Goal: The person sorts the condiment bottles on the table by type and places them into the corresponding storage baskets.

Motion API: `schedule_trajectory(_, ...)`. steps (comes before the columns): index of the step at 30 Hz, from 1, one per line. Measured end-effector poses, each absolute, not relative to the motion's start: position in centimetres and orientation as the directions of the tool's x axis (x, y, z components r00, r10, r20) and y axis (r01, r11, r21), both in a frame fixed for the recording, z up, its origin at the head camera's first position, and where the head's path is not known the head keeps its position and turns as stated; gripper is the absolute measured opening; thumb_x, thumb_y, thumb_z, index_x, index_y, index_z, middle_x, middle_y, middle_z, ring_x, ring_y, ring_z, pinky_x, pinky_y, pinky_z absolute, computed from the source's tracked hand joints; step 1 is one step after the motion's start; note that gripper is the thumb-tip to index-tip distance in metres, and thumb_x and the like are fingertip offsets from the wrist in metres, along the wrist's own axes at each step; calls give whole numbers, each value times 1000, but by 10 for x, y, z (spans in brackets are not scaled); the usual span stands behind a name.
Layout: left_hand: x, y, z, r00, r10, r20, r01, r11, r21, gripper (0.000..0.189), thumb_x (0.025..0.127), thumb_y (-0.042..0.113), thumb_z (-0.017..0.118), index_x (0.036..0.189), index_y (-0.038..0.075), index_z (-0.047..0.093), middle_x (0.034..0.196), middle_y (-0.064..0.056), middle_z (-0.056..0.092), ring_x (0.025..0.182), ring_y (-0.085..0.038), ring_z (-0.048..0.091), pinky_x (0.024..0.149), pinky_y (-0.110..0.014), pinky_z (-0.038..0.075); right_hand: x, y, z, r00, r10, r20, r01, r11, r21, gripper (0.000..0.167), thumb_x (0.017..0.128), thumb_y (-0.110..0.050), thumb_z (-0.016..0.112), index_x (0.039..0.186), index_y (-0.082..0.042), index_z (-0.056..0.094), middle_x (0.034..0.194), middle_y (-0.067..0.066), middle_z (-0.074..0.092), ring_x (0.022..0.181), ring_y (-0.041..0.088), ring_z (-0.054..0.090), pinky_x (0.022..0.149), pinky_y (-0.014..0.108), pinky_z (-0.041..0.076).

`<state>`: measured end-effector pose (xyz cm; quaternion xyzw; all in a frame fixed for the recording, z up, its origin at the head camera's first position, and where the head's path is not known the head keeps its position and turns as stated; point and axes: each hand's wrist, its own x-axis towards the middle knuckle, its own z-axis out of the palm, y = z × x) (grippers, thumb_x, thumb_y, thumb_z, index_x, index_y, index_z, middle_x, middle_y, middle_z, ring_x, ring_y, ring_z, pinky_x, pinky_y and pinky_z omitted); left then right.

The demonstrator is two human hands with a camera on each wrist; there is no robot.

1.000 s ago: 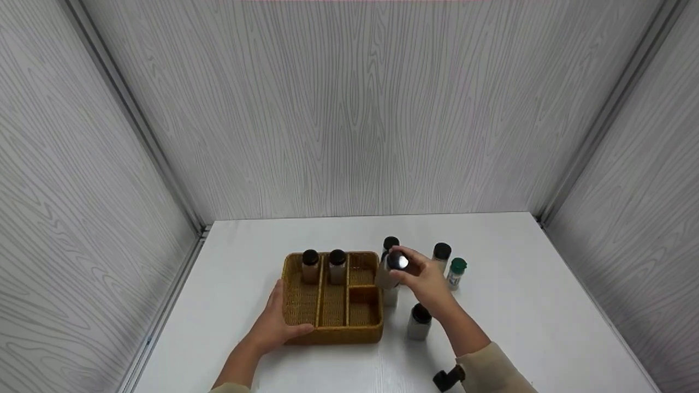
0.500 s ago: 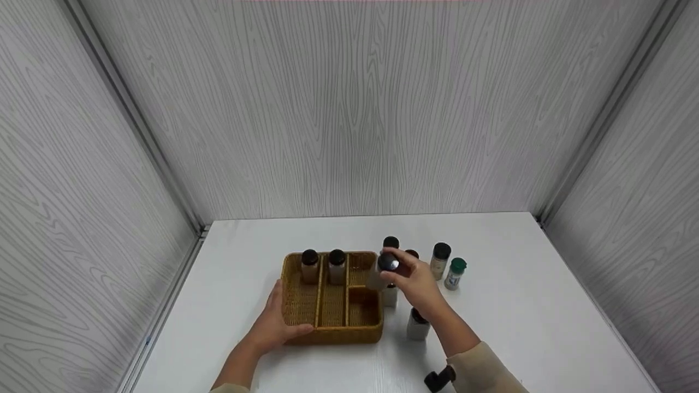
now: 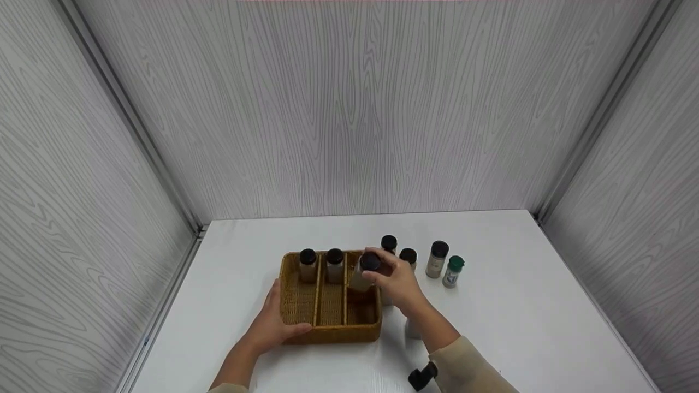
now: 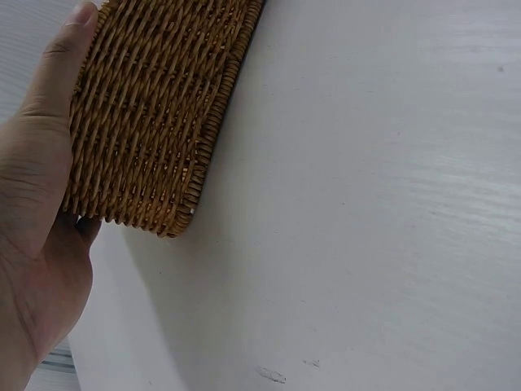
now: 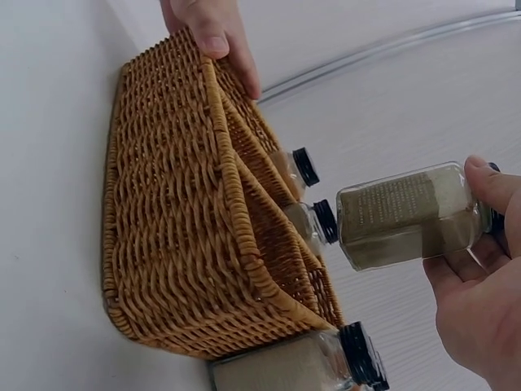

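A brown wicker basket [image 3: 333, 334] with several compartments stands on the white table. My left hand [image 3: 270, 324] holds its near left corner, thumb over the front rim and fingers along the left side. Above the basket's right compartments, my right hand [image 3: 397, 281] pinches a glass spice jar [image 5: 407, 218] near its black cap; the jar is filled with greyish-beige powder. Two black-capped jars stand inside the basket at the back, one in the left compartment [image 3: 308, 266] and one in the middle compartment [image 3: 335, 266].
Right of the basket stand several black-capped jars, including one at the back [image 3: 437, 259] and one against the basket's side [image 5: 281, 365]. A smaller green-capped shaker [image 3: 453, 272] stands farther right. Another jar [image 3: 413, 329] is partly behind my right forearm. Patterned panels enclose the table.
My right hand has moved left with the spice jar, from beyond the basket's right edge to over its back right compartment. My left hand keeps its hold.
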<state>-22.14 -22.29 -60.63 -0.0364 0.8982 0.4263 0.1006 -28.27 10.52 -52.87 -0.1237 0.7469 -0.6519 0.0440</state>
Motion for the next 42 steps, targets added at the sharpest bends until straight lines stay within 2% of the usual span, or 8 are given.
schedule_trajectory(10, -222, -223, -606, -978, 24, -205, -145, 628, 764, 154, 76, 60, 96, 174, 18, -15, 184, -19, -6, 167, -52, 14, 131, -69, 27, -286, 90, -541, -967, -243, 78, -111, 126, -986, 55, 95, -13, 85, 147, -18, 69, 147, 14, 69, 135, 27, 68, 108, 35, 58)
schedule_trajectory(14, -222, -223, -607, -978, 23, -209, -148, 632, 761, 155, 76, 62, 95, 174, 19, -16, 184, -19, -6, 167, -53, 15, 131, -69, 27, -287, 83, -545, -961, -261, 93, -126, 114, -985, 56, 96, -13, 84, 148, -13, 67, 147, 15, 69, 133, 28, 69, 104, 32, 59)
schedule_trajectory(22, -221, -223, -607, -978, 19, -207, -151, 621, 769, 154, 75, 61, 96, 175, 20, -15, 184, -19, -6, 167, -53, 15, 131, -69, 28, -288, 69, -545, -954, -284, 90, -128, 116, -985, 57, 97, -16, 83, 151, -14, 65, 149, 15, 67, 132, 27, 69, 101, 29, 60)
schedule_trajectory(28, -221, -222, -607, -978, 13, -207, -156, 613, 774, 154, 75, 61, 96, 175, 21, -14, 185, -16, -5, 168, -51, 15, 132, -68, 27, -290, 55, -542, -955, -288, 74, -112, 116, -987, 56, 97, -15, 83, 150, -13, 65, 146, 16, 68, 127, 25, 71, 91, 25, 61)
schedule_trajectory(38, -221, -224, -609, -981, 6, -196, -153, 603, 783, 156, 72, 63, 97, 175, 24, -13, 185, -16, 0, 167, -49, 21, 130, -68, 31, -292, 25, -536, -942, -323, 90, -143, 145, -979, 55, 97, -19, 84, 149, -21, 67, 145, 13, 70, 129, 26, 71, 97, 34, 62)
schedule_trajectory(42, -222, -224, -609, -982, 12, -187, -143, 595, 791, 158, 69, 66, 97, 175, 25, -13, 185, -16, 1, 167, -49, 22, 130, -68, 31, -293, 15, -535, -926, -355, 127, -182, 128, -975, 56, 97, -17, 84, 149, -16, 67, 146, 14, 70, 129, 27, 72, 99, 34, 62)
